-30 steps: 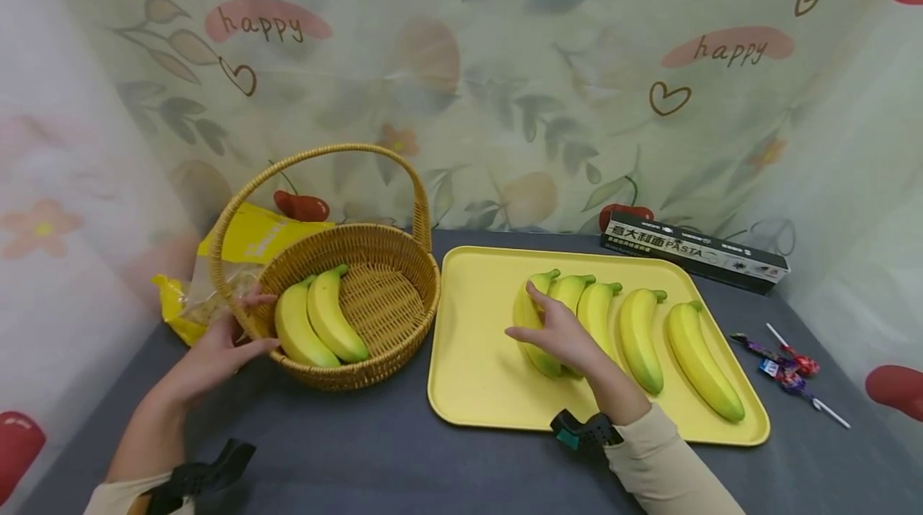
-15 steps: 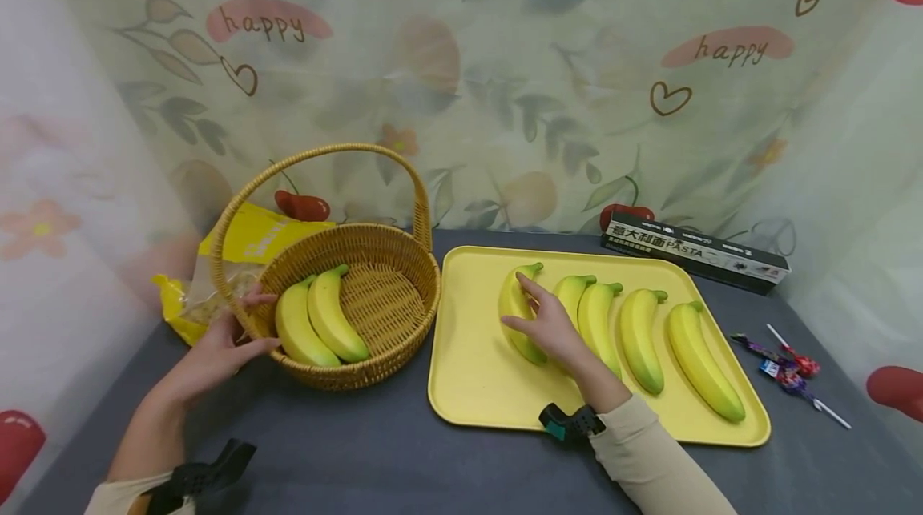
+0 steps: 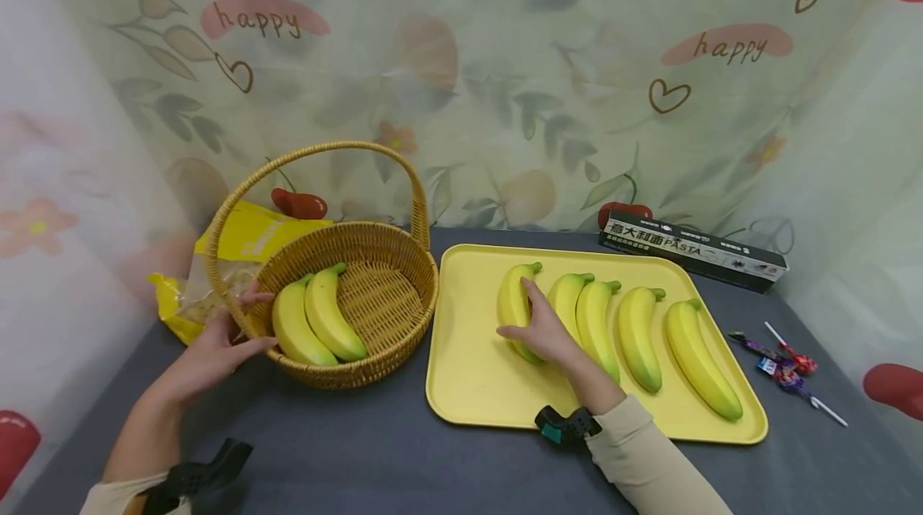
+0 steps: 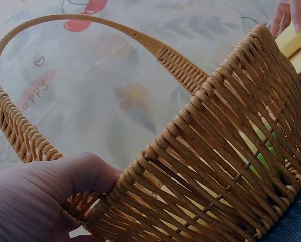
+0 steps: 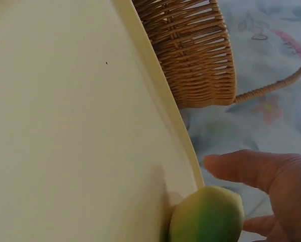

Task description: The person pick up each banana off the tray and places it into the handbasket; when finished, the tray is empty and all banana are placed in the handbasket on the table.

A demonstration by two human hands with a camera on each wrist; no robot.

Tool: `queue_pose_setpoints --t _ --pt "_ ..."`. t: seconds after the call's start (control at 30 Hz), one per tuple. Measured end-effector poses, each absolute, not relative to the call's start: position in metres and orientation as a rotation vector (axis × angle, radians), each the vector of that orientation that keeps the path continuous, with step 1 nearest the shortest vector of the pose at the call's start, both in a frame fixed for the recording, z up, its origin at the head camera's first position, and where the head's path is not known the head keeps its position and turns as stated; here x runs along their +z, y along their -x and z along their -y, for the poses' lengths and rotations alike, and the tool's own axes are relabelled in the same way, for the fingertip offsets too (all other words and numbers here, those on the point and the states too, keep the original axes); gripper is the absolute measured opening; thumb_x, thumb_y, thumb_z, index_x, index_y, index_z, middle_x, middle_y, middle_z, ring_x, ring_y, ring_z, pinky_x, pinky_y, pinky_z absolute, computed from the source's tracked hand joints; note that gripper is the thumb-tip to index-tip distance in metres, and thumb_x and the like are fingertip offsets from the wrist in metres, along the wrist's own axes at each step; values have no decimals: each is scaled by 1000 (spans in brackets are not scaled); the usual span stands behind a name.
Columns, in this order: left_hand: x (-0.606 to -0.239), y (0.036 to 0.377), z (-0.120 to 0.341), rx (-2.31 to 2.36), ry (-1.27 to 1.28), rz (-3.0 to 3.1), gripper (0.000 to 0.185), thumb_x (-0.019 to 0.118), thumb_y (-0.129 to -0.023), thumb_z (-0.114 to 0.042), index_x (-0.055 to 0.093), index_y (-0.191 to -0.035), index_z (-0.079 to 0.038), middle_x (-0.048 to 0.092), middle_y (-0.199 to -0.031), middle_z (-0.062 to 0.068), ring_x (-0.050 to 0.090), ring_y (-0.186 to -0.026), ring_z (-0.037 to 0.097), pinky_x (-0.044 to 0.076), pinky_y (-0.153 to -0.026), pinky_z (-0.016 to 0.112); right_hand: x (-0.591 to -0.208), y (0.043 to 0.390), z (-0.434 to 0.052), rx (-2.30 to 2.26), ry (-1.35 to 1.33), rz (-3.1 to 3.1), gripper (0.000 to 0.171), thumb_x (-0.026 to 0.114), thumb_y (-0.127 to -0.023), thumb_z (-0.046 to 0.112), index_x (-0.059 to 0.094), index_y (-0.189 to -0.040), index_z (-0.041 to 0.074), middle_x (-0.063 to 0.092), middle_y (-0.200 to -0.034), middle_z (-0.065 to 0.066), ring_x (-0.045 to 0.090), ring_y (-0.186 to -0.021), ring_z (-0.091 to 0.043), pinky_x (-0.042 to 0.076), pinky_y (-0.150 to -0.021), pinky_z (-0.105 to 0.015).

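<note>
My left hand (image 3: 216,345) grips the left rim of a wicker basket (image 3: 389,295) with a tall arched handle, the thumb over the rim in the left wrist view. Two bananas (image 3: 333,319) lie in the basket. My right hand (image 3: 544,331) is over the leftmost banana (image 3: 513,300) on a yellow tray (image 3: 461,371), fingertips at its right side and thumb stretched across to its left. In the right wrist view the thumb (image 5: 241,169) stands apart from the banana's tip (image 5: 206,217). Several more bananas (image 3: 638,335) lie side by side to its right.
Behind the basket lies a yellow-and-clear bag (image 3: 248,231). A black pasta box (image 3: 692,251) stands behind the tray's right corner. Wrapped lollipops (image 3: 789,375) are right of the tray on the dark cloth (image 3: 346,451). Patterned curtains (image 3: 469,114) surround the table.
The leftmost banana on the tray has shifted left, away from its neighbours, with my right hand following it left. My left hand stays on the basket rim.
</note>
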State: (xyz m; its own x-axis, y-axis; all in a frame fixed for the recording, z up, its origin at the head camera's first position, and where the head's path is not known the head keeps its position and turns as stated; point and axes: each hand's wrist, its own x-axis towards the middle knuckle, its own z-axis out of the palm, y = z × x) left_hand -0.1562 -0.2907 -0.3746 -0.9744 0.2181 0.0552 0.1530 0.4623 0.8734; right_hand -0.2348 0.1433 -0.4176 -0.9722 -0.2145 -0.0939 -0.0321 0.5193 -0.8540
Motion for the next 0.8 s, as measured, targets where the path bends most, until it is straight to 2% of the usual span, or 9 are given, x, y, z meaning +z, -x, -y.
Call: queue_pose_setpoints --t 0.23,0.43,0.63,0.8 --pt "-373 155 292 1565 -327 -2632 56 58 -92 -10 29 -137 4 -4 -153 28 14 -133 56 35 -78 3 -421 236 -140 -1373 244 -2582 91 70 -81 9 9 -149 1 17 -153 -23 20 -141 -36 24 -110 -47" --pt "-372 153 294 1543 -321 -2637 57 57 -92 -11 27 -139 5 -5 -153 26 14 -132 56 34 -78 2 -419 234 -138 -1375 282 -2614 83 68 -81 3 17 -147 0 30 -147 -24 33 -133 -40 35 -103 -48" --pt "-373 153 293 1536 -315 -2640 58 57 -92 -11 27 -139 4 -5 -154 26 16 -132 56 35 -77 3 -414 231 -138 -1388 296 -2648 79 67 -79 1 24 -145 -2 36 -144 -23 47 -121 -41 48 -88 -40" --pt "-374 155 290 1534 -329 -2649 58 58 -92 -11 28 -138 5 -4 -153 28 17 -131 57 36 -77 4 -411 231 -141 -1414 269 -2623 79 67 -79 3 25 -146 2 35 -146 -19 49 -121 -38 47 -89 -40"
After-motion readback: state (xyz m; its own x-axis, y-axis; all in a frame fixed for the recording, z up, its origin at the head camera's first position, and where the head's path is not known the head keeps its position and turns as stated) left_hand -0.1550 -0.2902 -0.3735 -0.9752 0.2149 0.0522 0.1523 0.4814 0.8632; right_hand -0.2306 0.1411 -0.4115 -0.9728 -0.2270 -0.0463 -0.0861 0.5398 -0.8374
